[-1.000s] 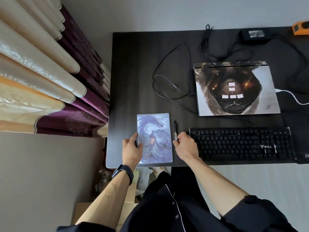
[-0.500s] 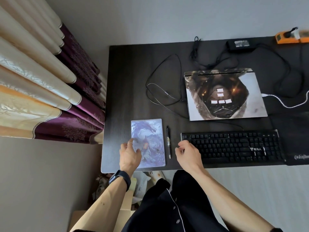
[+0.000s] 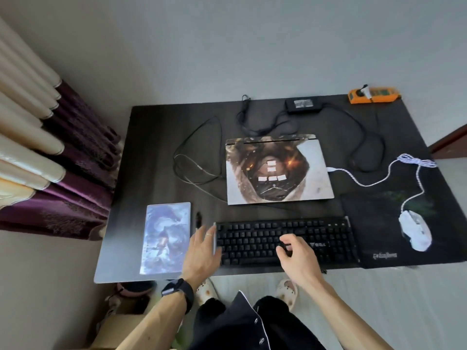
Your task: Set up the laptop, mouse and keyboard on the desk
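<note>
The laptop lies in the middle of the surface. Directly before it, near the front edge, lies the keyboard. Right of the keyboard, the mouse pad covers the front right corner. The mouse sits on it, and the mouse cable runs back to the right side of the laptop. Just left of the keyboard lies a pen, and left of the pen a tablet. Behind the laptop, at the back edge, rests a power adapter. A small device stands in the back right corner. A cable loop lies left of the laptop.
</note>
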### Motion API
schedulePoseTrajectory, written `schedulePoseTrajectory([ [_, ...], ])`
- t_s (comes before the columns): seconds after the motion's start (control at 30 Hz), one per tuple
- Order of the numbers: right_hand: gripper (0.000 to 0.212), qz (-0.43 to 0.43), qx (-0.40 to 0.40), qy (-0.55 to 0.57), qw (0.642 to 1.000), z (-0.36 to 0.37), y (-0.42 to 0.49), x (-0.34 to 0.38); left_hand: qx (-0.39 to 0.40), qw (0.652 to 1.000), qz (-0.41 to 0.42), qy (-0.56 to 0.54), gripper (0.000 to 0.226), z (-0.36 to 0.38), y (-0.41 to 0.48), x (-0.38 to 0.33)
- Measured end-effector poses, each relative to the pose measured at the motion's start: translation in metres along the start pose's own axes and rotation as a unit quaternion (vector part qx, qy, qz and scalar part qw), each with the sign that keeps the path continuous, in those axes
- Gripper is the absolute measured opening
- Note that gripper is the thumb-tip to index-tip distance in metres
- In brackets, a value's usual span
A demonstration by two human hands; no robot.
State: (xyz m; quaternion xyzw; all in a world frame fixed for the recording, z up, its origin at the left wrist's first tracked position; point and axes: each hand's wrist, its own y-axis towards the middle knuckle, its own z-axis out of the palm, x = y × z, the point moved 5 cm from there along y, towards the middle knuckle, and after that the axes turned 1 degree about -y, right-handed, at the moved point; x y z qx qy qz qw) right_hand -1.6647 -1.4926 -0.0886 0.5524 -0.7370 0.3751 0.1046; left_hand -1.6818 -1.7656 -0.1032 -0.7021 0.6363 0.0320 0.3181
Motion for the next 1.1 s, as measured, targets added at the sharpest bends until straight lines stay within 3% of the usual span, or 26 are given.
schedulePoseTrajectory([
  [0.13,0.040,-0.014,0.014,-0.083,0.996,-0.041,0.013,-0.057,0.046,0.996,0.029,0.068,0.082,0.050,-0.007,-0.061],
  [0.23,0.050,-0.022,0.036,-0.162,0.986,-0.064,0.024,-0.097,0.045,0.995,0.006,0.094,0.082,0.077,-0.007,-0.093],
  [0.4,0.060,-0.064,0.062,-0.282,0.955,-0.074,0.036,-0.141,0.053,0.991,-0.054,0.113,0.074,0.100,-0.007,-0.111],
  [0.57,0.068,-0.097,0.064,-0.309,0.944,-0.068,0.034,-0.155,0.071,0.989,-0.095,0.092,0.076,0.115,-0.010,-0.106],
  [0.77,0.060,-0.093,0.069,-0.177,0.977,-0.094,0.027,-0.140,0.048,0.990,-0.098,0.085,0.071,0.122,-0.012,-0.105],
  [0.9,0.042,-0.130,-0.036,0.006,0.991,-0.178,0.022,-0.081,0.049,0.990,-0.100,0.084,0.069,0.124,-0.012,-0.104],
  [1.0,0.024,-0.184,-0.097,0.171,0.963,-0.264,-0.020,-0.011,0.059,0.989,-0.105,0.084,0.070,0.122,-0.012,-0.102],
  [1.1,0.027,-0.295,-0.115,0.279,0.907,-0.354,-0.045,0.040,0.076,0.988,-0.107,0.086,0.072,0.120,-0.011,-0.103],
])
